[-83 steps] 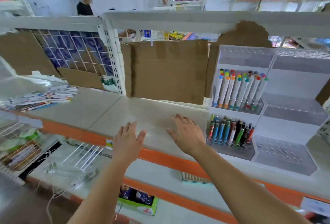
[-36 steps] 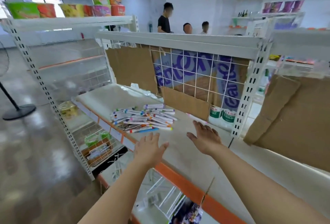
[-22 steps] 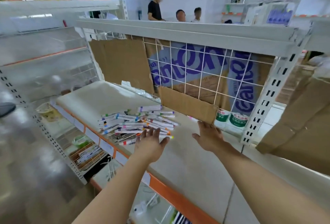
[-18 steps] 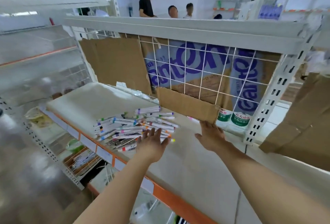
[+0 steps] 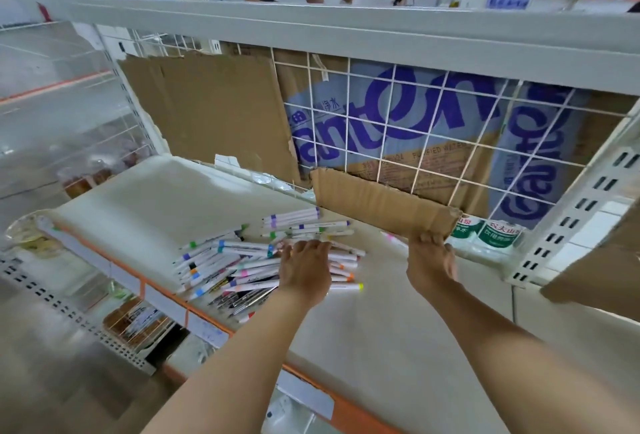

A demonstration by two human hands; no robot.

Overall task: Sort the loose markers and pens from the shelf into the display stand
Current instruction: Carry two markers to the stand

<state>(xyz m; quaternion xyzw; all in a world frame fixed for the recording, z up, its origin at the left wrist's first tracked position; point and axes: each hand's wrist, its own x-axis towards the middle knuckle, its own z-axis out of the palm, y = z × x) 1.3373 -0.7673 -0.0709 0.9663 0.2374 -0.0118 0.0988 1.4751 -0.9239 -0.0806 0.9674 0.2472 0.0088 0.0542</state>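
Head view: your left hand (image 5: 304, 269) flat, fingers straight, over right part of marker pile (image 5: 242, 260) on white shelf (image 5: 398, 336), gripping nothing. Your right hand (image 5: 431, 260) fingertips at lower edge of cardboard strip (image 5: 381, 205), grip unclear. Wire grid (image 5: 415, 122) behind. Display stand out of frame.

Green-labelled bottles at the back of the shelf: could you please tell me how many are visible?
2. The left bottle peeks out beside the cardboard strip's right end; the right bottle stands directly beside it. Others may be hidden behind the cardboard.
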